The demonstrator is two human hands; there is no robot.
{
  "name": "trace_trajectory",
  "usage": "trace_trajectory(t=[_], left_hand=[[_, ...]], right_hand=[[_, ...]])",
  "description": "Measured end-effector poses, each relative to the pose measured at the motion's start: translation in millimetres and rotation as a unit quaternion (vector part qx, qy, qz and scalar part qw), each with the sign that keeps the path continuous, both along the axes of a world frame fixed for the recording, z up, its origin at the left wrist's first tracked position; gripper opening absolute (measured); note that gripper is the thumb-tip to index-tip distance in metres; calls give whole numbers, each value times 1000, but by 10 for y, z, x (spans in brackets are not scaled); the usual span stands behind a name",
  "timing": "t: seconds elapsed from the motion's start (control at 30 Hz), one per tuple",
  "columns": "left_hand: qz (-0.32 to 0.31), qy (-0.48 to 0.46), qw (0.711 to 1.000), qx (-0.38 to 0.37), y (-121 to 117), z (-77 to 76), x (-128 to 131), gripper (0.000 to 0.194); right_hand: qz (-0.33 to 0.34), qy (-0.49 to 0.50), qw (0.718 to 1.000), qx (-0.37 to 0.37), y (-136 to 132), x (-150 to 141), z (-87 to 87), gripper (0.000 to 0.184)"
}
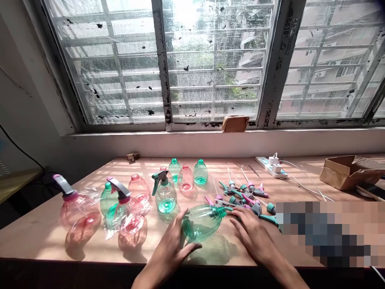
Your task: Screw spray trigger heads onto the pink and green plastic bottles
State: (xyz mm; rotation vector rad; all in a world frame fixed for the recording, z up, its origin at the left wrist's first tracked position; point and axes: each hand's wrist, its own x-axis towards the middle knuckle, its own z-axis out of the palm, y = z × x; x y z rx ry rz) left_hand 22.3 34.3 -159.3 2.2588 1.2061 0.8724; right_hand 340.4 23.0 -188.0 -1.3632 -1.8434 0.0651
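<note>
My left hand (pixel 173 245) grips a clear green plastic bottle (pixel 202 222) round its base. The bottle lies tilted above the table, its open threaded neck pointing right. Just right of that neck is my right hand (pixel 251 228), fingers stretched out and apart; its fingertips are close to a pile of loose spray trigger heads (pixel 245 198) in grey, teal and pink with thin tubes. Whether they touch one I cannot tell. Behind my left hand stands a green bottle with a trigger head fitted (pixel 166 196).
Pink bottles with trigger heads (pixel 80 208) (pixel 129 214) stand at left, partly in clear plastic. Open-necked bottles, such as a green one (pixel 200 172), stand at the back. A power strip (pixel 271 167) and a cardboard box (pixel 341 174) are back right. A blurred patch covers the right front.
</note>
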Motion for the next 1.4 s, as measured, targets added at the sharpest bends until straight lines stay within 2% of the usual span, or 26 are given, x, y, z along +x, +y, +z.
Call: trace_trajectory(t=[0.1,0.17,0.37,0.47,0.53,0.63,0.83,0.97,1.07,1.23,1.4], left_hand=[[0,3,1000,0,-15,8,7,89],[3,3,1000,0,-23,17,14,89],[14,4,1000,-8,-40,62,36,88],[15,7,1000,-7,-53,80,39,88],[14,6,1000,-2,-56,79,37,88],[15,9,1000,7,-47,49,25,88],[29,24,999,33,-19,-31,-2,94],[20,12,999,44,7,-61,-1,92],[9,-9,999,49,67,-96,-1,92],[31,-22,998,55,186,-164,-17,94],[34,-38,998,42,193,-212,-39,97]], right_hand=[[-68,-54,996,20,81,105,-125,36],[-72,-79,994,23,98,105,-156,39],[-3,-66,998,-19,19,83,-5,31],[71,-32,996,-34,-36,89,75,33],[87,-18,996,-15,-42,93,77,38],[30,-36,999,20,10,101,-5,39],[-26,-88,996,-2,101,100,-140,57],[-44,-77,996,-2,81,95,-112,47],[-42,-68,997,-1,76,109,-90,37],[9,-56,998,-37,67,106,-33,46],[-5,-95,994,-47,60,48,11,46]])
